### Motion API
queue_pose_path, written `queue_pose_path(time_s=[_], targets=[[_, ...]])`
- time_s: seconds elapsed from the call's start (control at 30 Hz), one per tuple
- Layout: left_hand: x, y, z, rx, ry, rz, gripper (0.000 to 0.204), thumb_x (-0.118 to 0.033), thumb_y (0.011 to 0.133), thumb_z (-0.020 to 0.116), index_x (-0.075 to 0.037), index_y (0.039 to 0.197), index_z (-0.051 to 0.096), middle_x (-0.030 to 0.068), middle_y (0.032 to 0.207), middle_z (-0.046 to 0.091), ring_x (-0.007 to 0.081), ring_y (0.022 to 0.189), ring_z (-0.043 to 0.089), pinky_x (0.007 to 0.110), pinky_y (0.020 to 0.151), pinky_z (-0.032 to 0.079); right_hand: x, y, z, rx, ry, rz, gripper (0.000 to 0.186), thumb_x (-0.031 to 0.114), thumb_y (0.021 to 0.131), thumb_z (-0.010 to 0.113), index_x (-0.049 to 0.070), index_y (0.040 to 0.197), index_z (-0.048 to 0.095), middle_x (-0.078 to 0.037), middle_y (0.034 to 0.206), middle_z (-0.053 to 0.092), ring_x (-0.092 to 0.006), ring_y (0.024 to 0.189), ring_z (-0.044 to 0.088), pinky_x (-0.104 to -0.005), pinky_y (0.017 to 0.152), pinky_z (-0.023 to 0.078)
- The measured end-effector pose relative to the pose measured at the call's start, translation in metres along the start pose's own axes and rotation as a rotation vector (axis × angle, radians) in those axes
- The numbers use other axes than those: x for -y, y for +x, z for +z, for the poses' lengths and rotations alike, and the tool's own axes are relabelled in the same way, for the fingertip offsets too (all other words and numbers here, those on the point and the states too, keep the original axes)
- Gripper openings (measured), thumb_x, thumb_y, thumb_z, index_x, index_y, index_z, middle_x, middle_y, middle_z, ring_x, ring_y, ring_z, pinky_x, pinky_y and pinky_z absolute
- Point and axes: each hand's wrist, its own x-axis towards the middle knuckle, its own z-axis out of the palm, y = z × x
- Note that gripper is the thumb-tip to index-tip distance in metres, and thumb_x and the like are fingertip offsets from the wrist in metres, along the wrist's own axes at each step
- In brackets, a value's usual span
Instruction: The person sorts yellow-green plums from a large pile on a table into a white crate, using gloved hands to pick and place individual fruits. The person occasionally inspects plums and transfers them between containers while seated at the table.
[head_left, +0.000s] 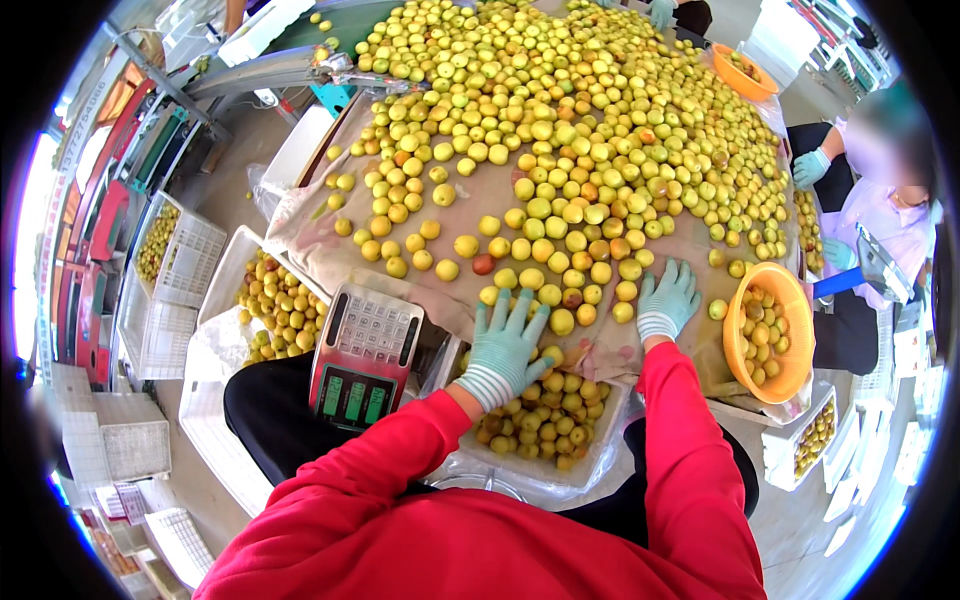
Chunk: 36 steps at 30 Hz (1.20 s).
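A broad heap of small round yellow-green fruits (600,130), apricot-like, covers the cloth-topped table (310,225). My left hand (505,350), in a pale green glove, lies at the table's near edge with fingers spread, touching the closest fruits. Its thumb side hangs over a fruit-filled crate (545,425) between my knees. My right hand (670,302), gloved the same way, rests fingers outstretched on the beige cloth, right of some loose fruits. Neither hand grips a fruit that I can see. One reddish fruit (484,264) lies among the yellow ones, beyond my left fingertips.
A red scale (368,345) with a keypad stands left of my left hand. An orange basket (768,335) of fruits sits at the right edge. White crates (225,290) hold fruits at left. A gloved co-worker (880,220) sits at right; another person's gloved hand shows at the far side.
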Motion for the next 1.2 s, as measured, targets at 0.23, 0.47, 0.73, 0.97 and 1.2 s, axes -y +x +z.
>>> queue_pose_path(time_s=[0.23, 0.47, 0.73, 0.97, 1.2], targets=[[-0.02, -0.015, 0.01, 0.015, -0.105, 0.164, 0.083, -0.045, 0.085, 0.073, -0.003, 0.151, 0.044, 0.0254, 0.157, 0.038, 0.048, 0.144, 0.037, 0.06, 0.121, 0.024, -0.001, 0.0, 0.003, -0.01, -0.018, -0.011, 0.057, 0.041, 0.093, 0.066, 0.012, 0.141, 0.057, -0.014, 0.153, 0.049, -0.035, 0.142, 0.043, -0.0561, 0.117, 0.031], [-0.023, -0.011, -0.009, -0.082, -0.057, 0.229, 0.064, -0.036, 0.08, 0.077, -0.016, 0.138, 0.06, 0.0162, 0.144, 0.05, 0.0412, 0.131, 0.048, 0.055, 0.109, 0.039, -0.001, 0.0, 0.002, -0.005, -0.018, -0.019, 0.057, 0.04, 0.093, 0.065, 0.012, 0.142, 0.056, -0.015, 0.152, 0.049, -0.0354, 0.142, 0.043, -0.0561, 0.116, 0.031], [0.014, 0.031, -0.008, -0.386, -0.346, 0.032, 0.022, -0.008, 0.081, 0.068, -0.01, 0.103, 0.07, 0.0101, 0.103, 0.066, 0.0354, 0.093, 0.064, 0.047, 0.079, 0.052, -0.002, -0.001, 0.001, -0.026, 0.0, -0.012, 0.056, 0.04, 0.093, 0.065, 0.011, 0.141, 0.057, -0.015, 0.152, 0.049, -0.0364, 0.142, 0.043, -0.0567, 0.116, 0.031], [0.039, 0.134, 0.008, -0.049, -0.127, 0.035, 0.028, -0.007, 0.088, 0.062, -0.011, 0.116, 0.066, 0.0169, 0.118, 0.064, 0.038, 0.1, 0.067, 0.046, 0.082, 0.057, 0.0, 0.001, 0.002, -0.041, 0.035, -0.034, 0.055, 0.038, 0.092, 0.067, 0.011, 0.139, 0.058, -0.015, 0.15, 0.05, -0.0366, 0.141, 0.043, -0.0568, 0.116, 0.031], [0.021, 0.134, 0.018, 0.05, 0.004, 0.031, 0.022, -0.007, 0.087, 0.065, -0.013, 0.108, 0.067, 0.0162, 0.113, 0.061, 0.0367, 0.1, 0.066, 0.044, 0.082, 0.058, -0.001, 0.0, 0.004, -0.03, 0.025, -0.023, 0.056, 0.037, 0.091, 0.067, 0.011, 0.14, 0.056, -0.015, 0.151, 0.05, -0.0365, 0.142, 0.043, -0.0572, 0.117, 0.03]])
